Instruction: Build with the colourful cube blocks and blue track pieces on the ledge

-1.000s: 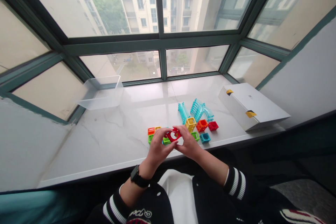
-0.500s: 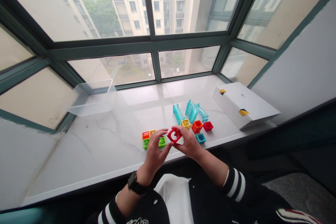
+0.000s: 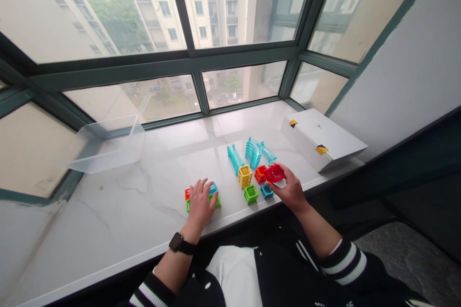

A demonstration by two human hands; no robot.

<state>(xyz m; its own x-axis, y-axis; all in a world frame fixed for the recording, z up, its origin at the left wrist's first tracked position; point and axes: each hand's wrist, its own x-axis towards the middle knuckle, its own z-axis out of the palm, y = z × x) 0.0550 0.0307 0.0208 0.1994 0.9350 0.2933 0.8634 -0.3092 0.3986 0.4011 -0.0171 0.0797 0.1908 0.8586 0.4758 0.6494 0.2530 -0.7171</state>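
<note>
My right hand [image 3: 290, 189] has its thumb and fingers closed on a red toy block [image 3: 274, 173] at the right of the loose blocks. Whether a second red block sits beneath it is hidden. Just left of it are an orange block [image 3: 260, 173] and a blue block [image 3: 267, 191]. A yellow block [image 3: 245, 176] and a green block [image 3: 251, 194] stand farther left. My left hand [image 3: 200, 206] lies with fingers spread over a joined group of blocks; an orange one [image 3: 187, 194], a blue one [image 3: 213, 188] and a green one [image 3: 217, 201] show around it.
Turquoise ribbed track pieces [image 3: 254, 152] lie behind the blocks on the white sill [image 3: 154, 220]. A clear plastic bin [image 3: 108, 146] stands at the back left. At the right is a white box [image 3: 324, 136] with yellow-black tabs. Window frames close off the back.
My hands have moved apart. The right one has carried the red block rightward, while the left has come down over the joined blocks. The view has turned slightly to the right.
</note>
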